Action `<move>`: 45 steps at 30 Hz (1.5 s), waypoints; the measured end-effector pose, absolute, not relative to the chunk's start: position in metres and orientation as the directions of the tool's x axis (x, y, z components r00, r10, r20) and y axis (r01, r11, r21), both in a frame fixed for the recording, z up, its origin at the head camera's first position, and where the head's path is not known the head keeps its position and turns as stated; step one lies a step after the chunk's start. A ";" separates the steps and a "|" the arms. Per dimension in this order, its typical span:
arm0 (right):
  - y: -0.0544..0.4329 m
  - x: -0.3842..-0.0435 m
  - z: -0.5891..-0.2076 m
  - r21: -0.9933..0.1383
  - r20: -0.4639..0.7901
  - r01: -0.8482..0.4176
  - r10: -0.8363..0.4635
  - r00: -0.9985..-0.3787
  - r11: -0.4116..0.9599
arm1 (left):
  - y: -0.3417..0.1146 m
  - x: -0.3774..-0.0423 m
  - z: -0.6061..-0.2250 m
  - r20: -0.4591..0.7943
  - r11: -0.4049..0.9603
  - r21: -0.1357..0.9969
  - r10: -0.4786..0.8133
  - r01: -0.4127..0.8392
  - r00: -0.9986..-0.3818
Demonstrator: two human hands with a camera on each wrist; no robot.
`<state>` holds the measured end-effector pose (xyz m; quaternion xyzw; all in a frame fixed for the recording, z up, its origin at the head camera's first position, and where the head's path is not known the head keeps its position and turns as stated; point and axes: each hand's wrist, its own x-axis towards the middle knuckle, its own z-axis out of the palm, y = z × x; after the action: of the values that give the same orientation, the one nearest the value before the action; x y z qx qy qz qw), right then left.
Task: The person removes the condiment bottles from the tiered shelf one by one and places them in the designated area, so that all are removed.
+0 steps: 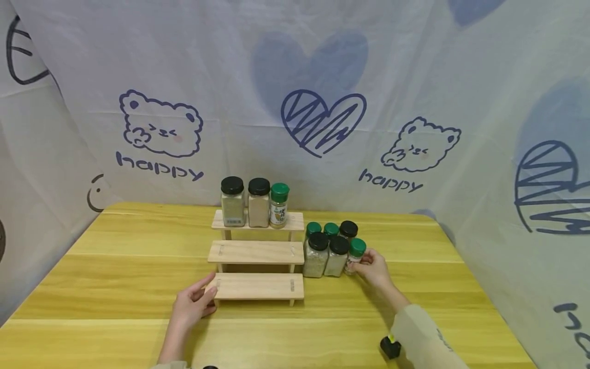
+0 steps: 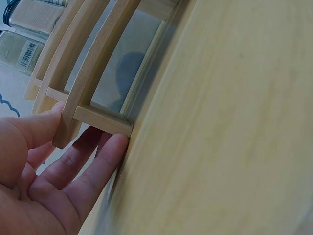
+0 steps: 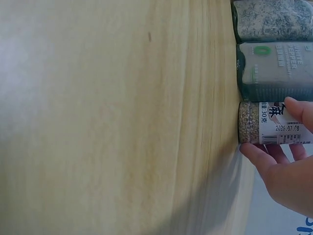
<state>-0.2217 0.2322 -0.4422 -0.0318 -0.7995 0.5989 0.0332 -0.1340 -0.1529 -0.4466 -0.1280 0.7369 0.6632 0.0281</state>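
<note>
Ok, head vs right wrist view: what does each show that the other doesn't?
Head only: the wooden rack, the three jars on its top tier, the left hand at its lowest tier, and the small bottle's green cap.

Right wrist only: readable "WHITE PEPPER" lettering on the middle jar and a printed date on the small bottle.

Both: the right hand holding that bottle, the middle jar beside it, the speckled jar next along, and the wooden table.
</note>
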 end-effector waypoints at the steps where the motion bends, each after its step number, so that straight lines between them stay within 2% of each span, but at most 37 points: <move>1: 0.232 -0.221 -0.442 -0.959 0.017 0.011 0.093 -0.996 0.283 | -0.153 -0.134 -0.447 -0.210 0.088 0.970 -0.152 -0.225 -0.966; 18: 0.233 -0.217 -0.443 -0.946 0.028 0.000 0.083 -0.996 0.323 | -0.153 -0.134 -0.447 -0.209 0.092 0.970 -0.160 -0.226 -0.965; 29: 0.234 -0.200 -0.434 -0.935 0.029 0.027 0.154 -0.988 0.353 | -0.152 -0.135 -0.449 -0.198 0.080 0.974 -0.168 -0.214 -0.966; 36: 0.230 -0.186 -0.422 -0.972 0.017 0.025 0.178 -0.984 0.233 | -0.153 -0.135 -0.450 -0.198 0.074 0.974 -0.166 -0.213 -0.966; 45: 0.229 -0.178 -0.432 -0.980 0.199 -0.196 0.098 -0.975 0.036 | -0.152 -0.135 -0.449 -0.209 0.071 0.972 -0.168 -0.224 -0.963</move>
<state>-0.1781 0.2289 -0.4319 0.0345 -0.7119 0.6933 0.1062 -0.1349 -0.1524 -0.4493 -0.1339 0.7315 0.6682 0.0208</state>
